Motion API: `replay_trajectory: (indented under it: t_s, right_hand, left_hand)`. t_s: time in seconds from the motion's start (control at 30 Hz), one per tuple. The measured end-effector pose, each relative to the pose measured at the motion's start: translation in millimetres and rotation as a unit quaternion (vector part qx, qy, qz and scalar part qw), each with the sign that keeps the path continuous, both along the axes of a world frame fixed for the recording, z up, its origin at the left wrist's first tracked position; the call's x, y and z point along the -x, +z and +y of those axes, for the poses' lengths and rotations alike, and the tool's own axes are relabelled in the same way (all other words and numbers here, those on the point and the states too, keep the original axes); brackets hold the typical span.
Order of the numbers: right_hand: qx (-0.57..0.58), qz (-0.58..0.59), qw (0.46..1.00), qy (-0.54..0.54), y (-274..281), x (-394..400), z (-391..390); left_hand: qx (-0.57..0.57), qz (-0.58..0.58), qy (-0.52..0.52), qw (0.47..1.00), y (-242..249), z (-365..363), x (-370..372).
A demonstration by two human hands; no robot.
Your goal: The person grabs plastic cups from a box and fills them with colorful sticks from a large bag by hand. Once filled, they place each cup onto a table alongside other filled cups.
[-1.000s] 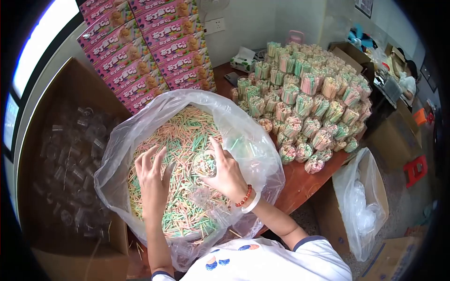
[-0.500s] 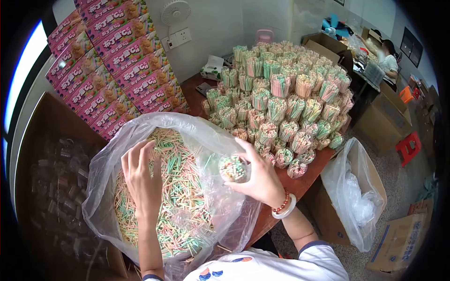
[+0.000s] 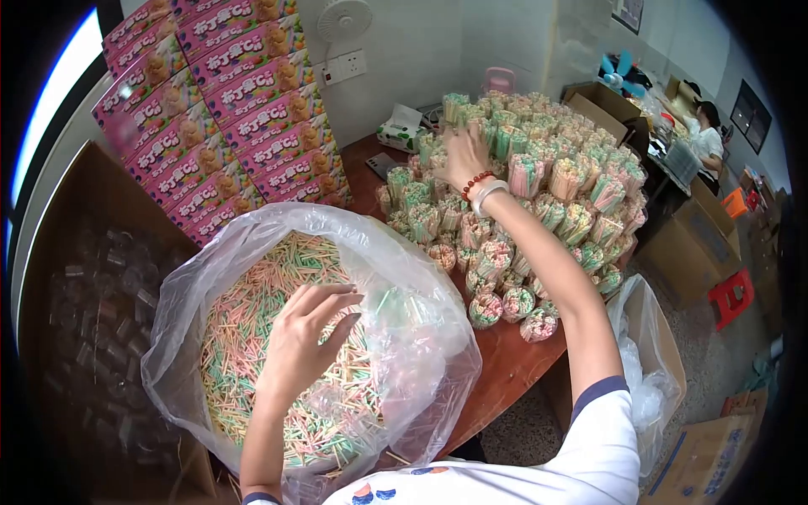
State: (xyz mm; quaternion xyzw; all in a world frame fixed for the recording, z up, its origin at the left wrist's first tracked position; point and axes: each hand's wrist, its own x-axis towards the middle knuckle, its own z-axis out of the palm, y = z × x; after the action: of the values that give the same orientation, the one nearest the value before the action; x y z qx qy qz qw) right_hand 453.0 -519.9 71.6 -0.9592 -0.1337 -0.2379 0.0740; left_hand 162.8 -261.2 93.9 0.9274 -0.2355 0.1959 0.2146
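Thin pastel sticks point(image 3: 252, 337) in pink, green and cream fill a large clear plastic bag point(image 3: 181, 290). Over them hovers my left hand point(image 3: 305, 332), its thumb apart from the loosely bent fingers and nothing held. My right hand point(image 3: 465, 158) reaches across to the back left of a big stack of clear cups packed with sticks point(image 3: 526, 175). Its fingers curl around a cup of sticks there, mostly hidden by the hand and slightly blurred. Cups in the stack lie with their stick-filled mouths facing me.
A carton of empty clear cups point(image 3: 101, 337) stands at the left. Pink printed boxes point(image 3: 252, 109) are piled by the wall, near a tissue pack point(image 3: 402, 128). A lined carton point(image 3: 652, 362) sits right of the table point(image 3: 505, 362). Farther back, another person point(image 3: 705, 139) sits.
My right hand has carried the filled cup from beside the bag up and away to the back of the stack. My left hand has shifted right and toward me over the sticks.
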Motion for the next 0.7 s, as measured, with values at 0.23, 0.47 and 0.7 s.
replay_trajectory:
  t_s: [0.23, 0.47, 0.7]
  right_hand:
    - [0.029, -0.041, 0.998, -0.035, -35, 11, -8]
    - [-0.153, 0.049, 0.949, 0.273, -15, 179, 46]
    - [-0.505, 0.667, 0.414, 0.358, -105, 287, 120]
  left_hand:
    - [-0.047, 0.177, 0.085, 0.979, -25, 87, 81]
    - [-0.016, 0.224, 0.071, 0.972, -95, 76, 125]
    - [0.108, 0.118, 0.019, 0.987, -94, 51, 125]
